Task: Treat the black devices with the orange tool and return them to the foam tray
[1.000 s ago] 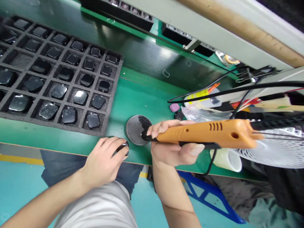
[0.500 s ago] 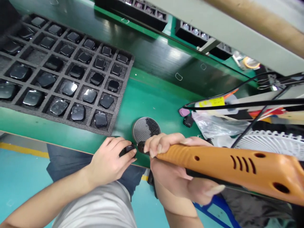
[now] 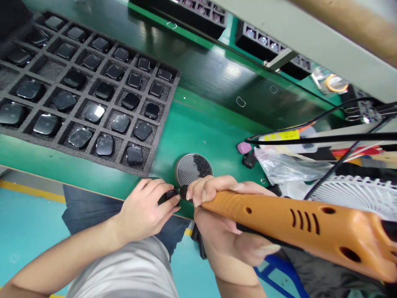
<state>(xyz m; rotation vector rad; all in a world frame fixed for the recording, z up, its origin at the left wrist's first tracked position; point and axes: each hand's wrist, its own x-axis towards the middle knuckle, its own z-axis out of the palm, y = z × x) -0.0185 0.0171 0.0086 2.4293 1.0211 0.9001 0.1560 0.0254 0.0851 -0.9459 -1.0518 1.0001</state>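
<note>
My left hand is closed on a small black watch case, held low by the bench's front edge. My right hand wraps around an orange electric screwdriver. The dark nose of the driver points left at the watch case; where its tip meets the case is too small to make out. Just beyond both hands sits a round perforated dish, with tiny black pieces, apparently screws, heaped over its right side. To the left lies a grey foam tray with black square watches in most of its pockets.
A pink piece and a black case lie on the green bench. Right of them are a clear plastic bag, a black cable and a white fan grille. A shelf beam crosses the upper right.
The whole view has shifted slightly, with the bench things a little further right. The driver's rear end has swung slightly lower and leftward in view. Both hands keep their hold.
</note>
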